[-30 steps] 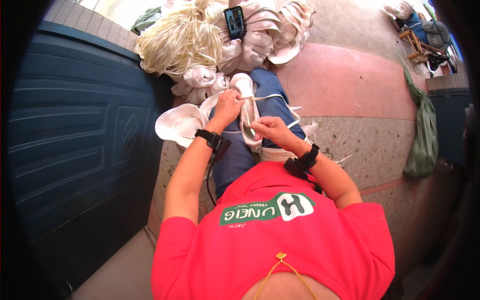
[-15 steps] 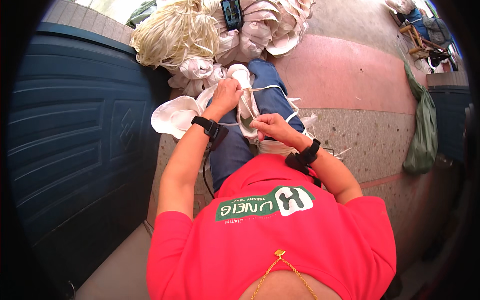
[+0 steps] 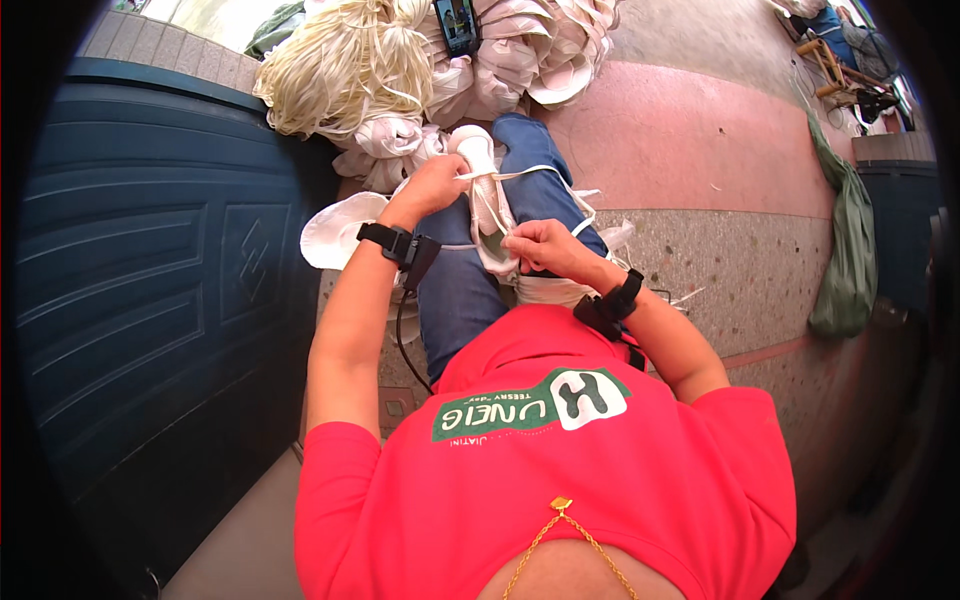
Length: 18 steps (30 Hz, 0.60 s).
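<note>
A white shoe upper (image 3: 482,205) lies lengthwise between my knees, its rounded toe pointing away from me. A flat white lace (image 3: 524,172) crosses it and trails over my right thigh. My left hand (image 3: 436,184) is closed in a pinch on the lace at the upper's left edge. At the near opening, my right hand (image 3: 550,247) is closed with finger and thumb on a white lace strand; its tip is partly hidden by the fingers. Another white shoe upper (image 3: 338,232) rests beside my left knee.
Ahead lie a large bundle of cream laces (image 3: 340,70) and stacked white uppers (image 3: 510,50), with a phone (image 3: 457,26) propped among them. A dark blue panelled door (image 3: 130,260) stands close on my left. A green sack (image 3: 846,270) hangs at the right.
My left hand has drawn back from over the upper to its left side, pulling the lace across it. My right hand stays at the near opening, its fingers slightly shifted.
</note>
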### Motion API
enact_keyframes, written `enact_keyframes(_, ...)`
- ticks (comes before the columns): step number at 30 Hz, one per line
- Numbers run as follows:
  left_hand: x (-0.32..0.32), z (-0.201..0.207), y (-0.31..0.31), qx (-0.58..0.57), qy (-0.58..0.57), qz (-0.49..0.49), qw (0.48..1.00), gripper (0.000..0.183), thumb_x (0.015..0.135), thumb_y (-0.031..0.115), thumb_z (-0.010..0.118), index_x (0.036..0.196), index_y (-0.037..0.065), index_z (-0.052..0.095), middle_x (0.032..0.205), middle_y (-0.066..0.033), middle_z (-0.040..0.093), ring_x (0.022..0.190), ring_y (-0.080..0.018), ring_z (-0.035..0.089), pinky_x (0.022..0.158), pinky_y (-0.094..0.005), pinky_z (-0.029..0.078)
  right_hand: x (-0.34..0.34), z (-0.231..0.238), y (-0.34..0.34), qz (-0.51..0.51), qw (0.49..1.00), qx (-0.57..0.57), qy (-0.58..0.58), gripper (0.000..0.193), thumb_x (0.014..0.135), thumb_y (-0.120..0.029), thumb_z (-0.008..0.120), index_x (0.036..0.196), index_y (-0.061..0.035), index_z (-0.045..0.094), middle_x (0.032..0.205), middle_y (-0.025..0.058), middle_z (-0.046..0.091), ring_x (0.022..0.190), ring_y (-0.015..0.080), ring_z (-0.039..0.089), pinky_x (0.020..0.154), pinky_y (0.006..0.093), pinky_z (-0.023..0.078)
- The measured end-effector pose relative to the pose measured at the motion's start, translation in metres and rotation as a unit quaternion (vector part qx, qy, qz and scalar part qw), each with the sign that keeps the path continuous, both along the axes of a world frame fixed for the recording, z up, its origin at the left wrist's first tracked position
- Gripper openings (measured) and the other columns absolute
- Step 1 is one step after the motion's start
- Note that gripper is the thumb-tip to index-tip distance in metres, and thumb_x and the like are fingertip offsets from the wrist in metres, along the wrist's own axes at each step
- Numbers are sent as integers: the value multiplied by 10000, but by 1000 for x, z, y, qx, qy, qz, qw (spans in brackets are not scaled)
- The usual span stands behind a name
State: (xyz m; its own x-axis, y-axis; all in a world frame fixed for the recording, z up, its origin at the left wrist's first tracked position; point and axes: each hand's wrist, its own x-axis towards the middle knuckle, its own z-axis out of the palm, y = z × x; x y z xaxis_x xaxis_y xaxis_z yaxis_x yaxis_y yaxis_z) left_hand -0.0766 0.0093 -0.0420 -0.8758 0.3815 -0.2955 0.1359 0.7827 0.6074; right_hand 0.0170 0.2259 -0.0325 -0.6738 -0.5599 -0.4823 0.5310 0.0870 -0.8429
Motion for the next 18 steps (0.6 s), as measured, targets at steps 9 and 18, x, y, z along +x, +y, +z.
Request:
enact_keyframes(9, 20, 11, -41, 82, -85, 126, 985, 241, 664, 147, 621, 849, -8, 619, 678, -116, 602, 638, -210, 574, 625, -317, 451, -34, 22, 4, 6, 994, 46, 99, 208, 873, -214, 509, 873, -28, 602, 612, 9, 554, 507, 77, 514, 457, 219, 400)
enact_keyframes(18, 37, -22, -24, 96, 100, 249, 958, 171, 775, 112, 508, 875, -1, 588, 693, -101, 593, 640, -149, 562, 582, -287, 436, -77, 130, 73, -315, 896, -72, 304, 250, 906, -199, 459, 992, 9, 569, 569, 14, 526, 531, 102, 527, 722, 297, 455)
